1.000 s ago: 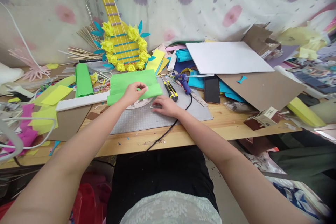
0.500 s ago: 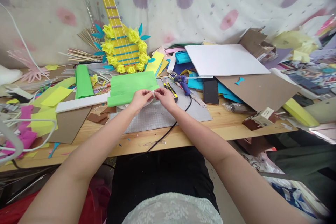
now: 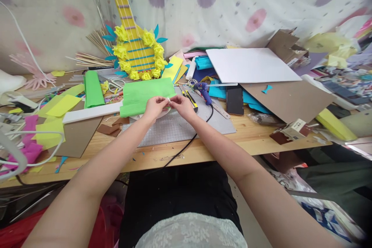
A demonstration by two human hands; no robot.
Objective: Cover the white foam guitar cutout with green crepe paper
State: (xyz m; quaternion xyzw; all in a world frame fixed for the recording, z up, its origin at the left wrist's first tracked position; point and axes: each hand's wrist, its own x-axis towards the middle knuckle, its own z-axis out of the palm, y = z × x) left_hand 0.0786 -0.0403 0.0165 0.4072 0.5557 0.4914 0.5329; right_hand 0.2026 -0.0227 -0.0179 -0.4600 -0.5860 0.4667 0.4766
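Observation:
Fingertips of my left hand (image 3: 156,107) and my right hand (image 3: 183,107) meet in a pinch over the front right corner of a green crepe paper sheet (image 3: 145,92). Between them is a small white piece (image 3: 167,99), too small to name. The green sheet lies over a white, long-necked board (image 3: 93,112), whose body it mostly hides. Just right of my right hand are yellow-and-black craft knives (image 3: 190,99) and a blue glue gun (image 3: 203,92) with a black cord. A grey cutting mat (image 3: 162,133) lies beneath.
A yellow paper guitar (image 3: 136,52) with yellow flowers leans at the back. A black phone (image 3: 235,100), a white foam board (image 3: 252,64) and brown cardboard (image 3: 287,99) lie to the right. Left are a green paper roll (image 3: 93,89) and yellow paper scraps (image 3: 62,105).
My hands stay pinched together and have shifted very slightly at the small white piece. The whole view has moved a little; the things on the table stay in place.

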